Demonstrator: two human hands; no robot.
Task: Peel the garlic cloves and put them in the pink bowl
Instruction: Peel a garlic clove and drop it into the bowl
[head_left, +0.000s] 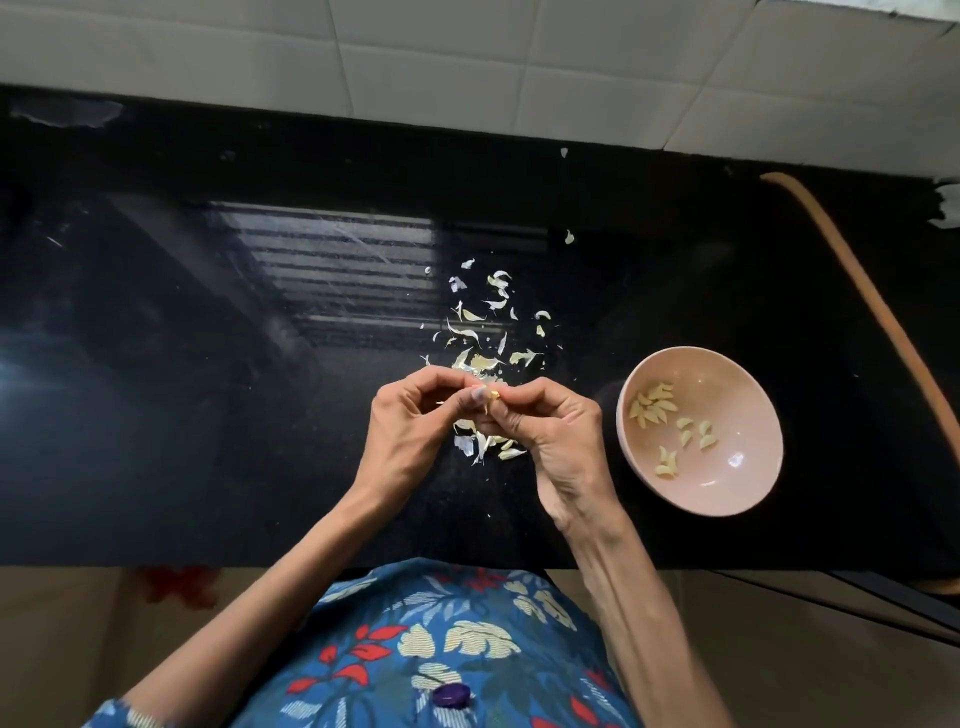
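You have no text, label, brand, number or sign to read anywhere in view.
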